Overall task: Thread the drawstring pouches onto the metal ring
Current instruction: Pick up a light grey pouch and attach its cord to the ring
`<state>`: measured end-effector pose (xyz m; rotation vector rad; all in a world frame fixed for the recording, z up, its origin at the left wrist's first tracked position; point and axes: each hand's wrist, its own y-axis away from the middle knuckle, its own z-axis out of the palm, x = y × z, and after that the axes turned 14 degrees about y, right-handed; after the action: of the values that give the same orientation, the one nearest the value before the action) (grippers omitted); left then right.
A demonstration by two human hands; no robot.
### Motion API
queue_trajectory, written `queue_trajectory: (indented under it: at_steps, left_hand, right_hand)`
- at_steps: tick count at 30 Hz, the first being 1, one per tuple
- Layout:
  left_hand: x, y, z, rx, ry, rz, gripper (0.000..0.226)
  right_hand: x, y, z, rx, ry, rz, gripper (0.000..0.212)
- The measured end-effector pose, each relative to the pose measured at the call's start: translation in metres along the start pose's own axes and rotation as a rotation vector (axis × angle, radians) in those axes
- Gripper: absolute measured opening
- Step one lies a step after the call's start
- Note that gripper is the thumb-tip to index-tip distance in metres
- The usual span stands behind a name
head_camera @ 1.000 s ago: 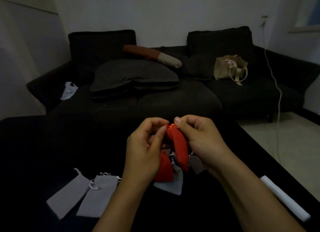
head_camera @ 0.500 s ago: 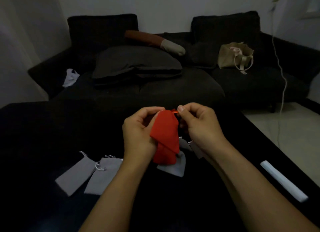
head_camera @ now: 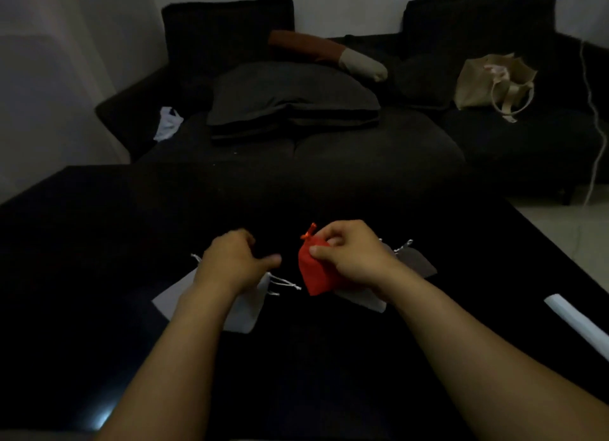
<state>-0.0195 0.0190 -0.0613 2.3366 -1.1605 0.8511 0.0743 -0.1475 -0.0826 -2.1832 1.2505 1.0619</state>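
My right hand [head_camera: 352, 256] grips a red drawstring pouch [head_camera: 314, 269] near its cinched top, just above the black table [head_camera: 99, 275]. Grey pouches [head_camera: 415, 262] with white strings lie under and behind that hand. The metal ring is hidden. My left hand [head_camera: 230, 262] hovers over two loose grey pouches [head_camera: 244, 312] on the table, fingers loosely curled, thumb pointing right, holding nothing that I can see. White drawstrings [head_camera: 283, 284] trail from those pouches towards the red one.
A white rolled sheet [head_camera: 580, 325] lies near the table's right edge. Beyond the table stands a dark sofa [head_camera: 329, 150] with cushions, a beige tote bag [head_camera: 491, 81] and a white cloth [head_camera: 168, 122]. A white cable [head_camera: 596, 127] hangs at right.
My left hand has let go of the red pouch and moved left and down over the loose grey pouches. My right hand lowered the red pouch bundle towards the table.
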Motion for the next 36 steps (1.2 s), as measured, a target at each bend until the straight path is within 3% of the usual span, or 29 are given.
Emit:
queue_trajectory:
  at_steps: [2,5,8,10,12,14,18,24,28,31,36]
  left_hand:
    - [-0.015,-0.005,0.005,-0.182,-0.193,-0.151,0.071]
    - [-0.034,-0.014,0.009,-0.258,-0.339,-0.153,0.096]
    - [-0.044,-0.018,0.007,-0.225,-0.257,-0.061,0.081]
    - [-0.045,-0.017,0.007,-0.2,-0.148,0.002,0.052]
    - [-0.039,-0.012,0.004,-0.148,-0.063,0.09,0.027]
    - [-0.028,-0.006,0.002,-0.129,0.049,0.167,0.022]
    - [-0.01,0.001,-0.002,-0.109,0.153,0.286,0.023]
    - [0.007,0.012,-0.005,-0.039,0.317,0.365,0.033]
    - [0.023,0.02,-0.014,-0.202,0.653,0.314,0.043]
    - [0.033,0.019,-0.016,-0.248,0.818,0.284,0.037]
    - [0.052,0.019,-0.006,-0.198,0.826,0.296,0.04]
  right_hand:
    - [0.001,-0.003,0.011,0.029,0.179,-0.036,0.013]
    - [-0.002,-0.005,0.02,0.091,0.452,-0.124,0.027]
    - [-0.007,-0.002,0.021,0.156,0.671,-0.245,0.043]
    - [-0.011,0.001,0.019,0.166,0.703,-0.371,0.05]
    - [-0.015,0.004,0.018,0.048,0.611,-0.423,0.057]
    - [-0.015,0.004,0.021,-0.09,0.484,-0.405,0.058]
    - [-0.012,-0.001,0.019,-0.112,0.394,-0.444,0.012]
    - [-0.02,0.004,-0.007,-0.143,-0.011,-0.343,0.032]
    - [-0.023,0.009,-0.024,-0.135,-0.251,-0.266,0.034]
    - [-0.021,0.01,-0.04,-0.061,-0.392,-0.181,0.033]
    - [-0.017,0.021,-0.068,-0.023,-0.508,-0.071,0.037]
